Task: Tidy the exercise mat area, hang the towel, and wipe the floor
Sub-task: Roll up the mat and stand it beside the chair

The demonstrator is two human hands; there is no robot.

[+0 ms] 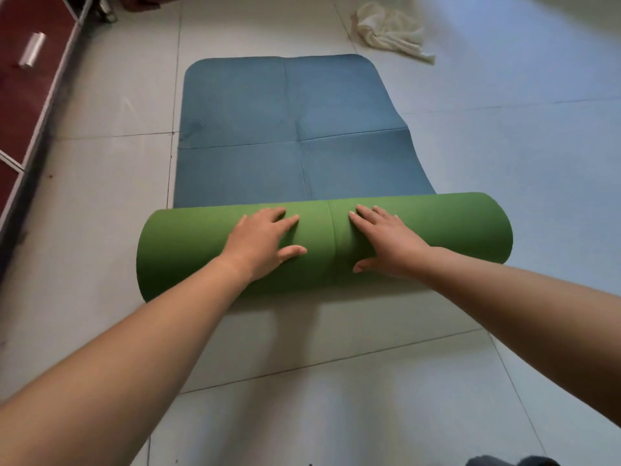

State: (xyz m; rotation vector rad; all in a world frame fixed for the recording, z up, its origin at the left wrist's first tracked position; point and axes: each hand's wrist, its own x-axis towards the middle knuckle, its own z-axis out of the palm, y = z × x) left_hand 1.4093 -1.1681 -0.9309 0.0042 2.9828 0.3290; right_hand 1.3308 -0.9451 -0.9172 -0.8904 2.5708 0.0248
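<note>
Head camera, single frame, logged from my remote station. Item one: exercise mat (289, 129), blue on its upper face and green on its underside, lying on the pale tiled floor (504, 163) lengthwise away from me, nearer the floor's left edge than its right. Its far end lies flat, with rounded corners and crossed fold creases. Item two: roll (188, 250), the mat's near end wound into a thick green cylinder lying crosswise on the floor. Item three: left hand (265, 243), palm down on top of the roll just left of a seam line, fingers straight and slightly spread, thumb out, gripping nothing. Item four: right hand (386, 243), pressed flat in the same way just right of the seam, fingers extended; the two hands are near each other but apart. Item five: towel (389, 31), cream, crumpled in a heap on the floor beyond the mat's far right corner, apart from it. Item six: cabinet (27, 105), dark red with pale trim, standing along the floor's left edge and carrying a metal handle (32, 50). Item seven: dark object (510, 460) at the floor's near right, cut off by the frame; I cannot tell what it is.
</note>
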